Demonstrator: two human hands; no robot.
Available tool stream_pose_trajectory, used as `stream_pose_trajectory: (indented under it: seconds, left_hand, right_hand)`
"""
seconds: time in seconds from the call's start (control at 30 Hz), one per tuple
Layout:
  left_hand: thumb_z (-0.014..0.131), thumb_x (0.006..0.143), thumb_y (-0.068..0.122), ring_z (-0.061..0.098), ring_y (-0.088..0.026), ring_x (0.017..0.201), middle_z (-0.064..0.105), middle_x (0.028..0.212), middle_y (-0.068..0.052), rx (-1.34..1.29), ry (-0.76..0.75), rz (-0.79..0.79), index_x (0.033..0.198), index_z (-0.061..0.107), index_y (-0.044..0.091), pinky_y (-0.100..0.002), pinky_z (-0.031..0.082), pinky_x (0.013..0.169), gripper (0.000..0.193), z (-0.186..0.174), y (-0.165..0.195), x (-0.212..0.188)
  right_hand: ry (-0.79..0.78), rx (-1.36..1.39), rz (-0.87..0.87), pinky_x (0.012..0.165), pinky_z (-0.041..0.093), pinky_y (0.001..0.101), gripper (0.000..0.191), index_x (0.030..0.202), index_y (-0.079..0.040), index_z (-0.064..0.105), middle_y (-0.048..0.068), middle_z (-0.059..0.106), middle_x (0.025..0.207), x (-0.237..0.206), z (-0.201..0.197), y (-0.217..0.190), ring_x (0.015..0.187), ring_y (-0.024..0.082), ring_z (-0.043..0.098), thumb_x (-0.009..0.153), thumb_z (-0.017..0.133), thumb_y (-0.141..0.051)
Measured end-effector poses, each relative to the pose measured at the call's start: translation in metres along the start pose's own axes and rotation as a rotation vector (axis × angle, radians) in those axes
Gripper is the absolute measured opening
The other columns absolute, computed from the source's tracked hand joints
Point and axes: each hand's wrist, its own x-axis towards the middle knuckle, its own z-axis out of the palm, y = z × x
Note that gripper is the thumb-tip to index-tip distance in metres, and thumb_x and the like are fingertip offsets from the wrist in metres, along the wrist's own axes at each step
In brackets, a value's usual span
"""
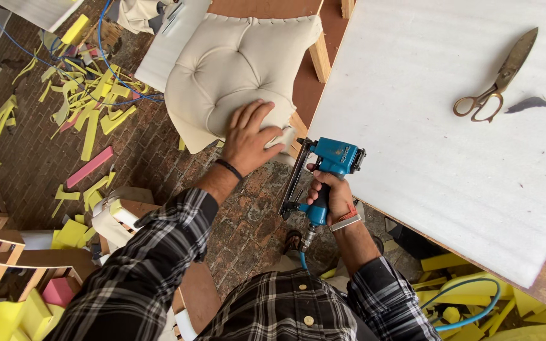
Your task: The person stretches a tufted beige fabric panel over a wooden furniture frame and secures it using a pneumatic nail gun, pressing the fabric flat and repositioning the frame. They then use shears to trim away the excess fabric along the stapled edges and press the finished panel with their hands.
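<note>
Hidden: my left fingertips are dipping over the cushion's near edge, and the stapler's nose is disappearing behind that edge.
Left hand [248,136]: I am pressing it flat, fingers spread, on the cream tufted cushion [235,69], far left of centre.
Right hand [327,196]: I am gripping the blue pneumatic stapler [323,170], just right of the cushion.
Label: a small dark printed strip is showing on the stapler's blue head.
Shears [497,82]: lying far right on the white foam sheet [424,126].

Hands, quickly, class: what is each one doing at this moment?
Left hand: open, fingers spread, pressing flat on the cream tufted cushion.
Right hand: closed around the handle of the blue pneumatic staple gun.
</note>
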Motion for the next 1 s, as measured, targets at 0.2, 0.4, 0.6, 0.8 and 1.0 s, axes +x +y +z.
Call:
stream_pose_trajectory:
  seconds: [0.2, 0.4, 0.6, 0.8, 1.0]
  left_hand:
    - [0.088, 0.081, 0.034, 0.044, -0.033, 0.14, 0.055, 0.138, -0.009, -0.003, 0.011, 0.048, 0.082, 0.077, 0.02, -0.054, 0.03, 0.118, 0.018, 0.01, -0.006, -0.006]
    - [0.075, 0.094, 0.024, 0.045, -0.031, 0.142, 0.051, 0.144, -0.011, -0.015, 0.135, -0.066, 0.117, 0.073, 0.017, -0.051, 0.029, 0.124, 0.024, 0.027, -0.001, -0.004]
    - [0.066, 0.097, 0.021, 0.038, -0.029, 0.151, 0.043, 0.161, -0.011, 0.052, 0.094, -0.092, 0.145, 0.053, 0.011, -0.053, 0.024, 0.126, 0.051, 0.032, 0.003, -0.005]
    - [0.064, 0.099, 0.021, 0.036, -0.029, 0.151, 0.046, 0.16, -0.008, 0.027, 0.071, -0.101, 0.146, 0.052, 0.011, -0.053, 0.021, 0.126, 0.049, 0.029, 0.006, -0.005]
    - [0.059, 0.099, 0.019, 0.038, -0.03, 0.151, 0.049, 0.158, -0.009, -0.018, 0.064, -0.1, 0.146, 0.05, 0.012, -0.053, 0.021, 0.126, 0.049, 0.021, 0.009, -0.001]
  right_hand:
    - [-0.019, -0.02, -0.04, 0.05, 0.048, 0.0346, 0.037, 0.12, 0.005, 0.066, 0.0, 0.051, 0.061, -0.006, 0.008, 0.008, 0.05, 0.015, 0.053, 0.087, 0.067, -0.013]
    - [-0.032, 0.018, -0.044, 0.05, 0.049, 0.0343, 0.037, 0.119, 0.005, 0.065, 0.001, 0.051, 0.061, -0.006, 0.013, 0.006, 0.05, 0.015, 0.053, 0.086, 0.067, -0.012]
    - [-0.037, -0.008, -0.065, 0.048, 0.048, 0.0335, 0.037, 0.119, 0.005, 0.066, 0.0, 0.05, 0.061, -0.002, 0.031, 0.008, 0.049, 0.014, 0.052, 0.086, 0.067, -0.011]
    - [-0.062, 0.013, -0.1, 0.048, 0.049, 0.0339, 0.034, 0.116, 0.006, 0.066, 0.001, 0.049, 0.06, 0.006, 0.04, 0.006, 0.048, 0.015, 0.052, 0.085, 0.066, -0.01]
    - [-0.043, -0.054, -0.081, 0.048, 0.05, 0.0339, 0.032, 0.112, 0.006, 0.066, 0.001, 0.05, 0.059, 0.001, 0.036, -0.005, 0.048, 0.015, 0.052, 0.084, 0.066, -0.009]
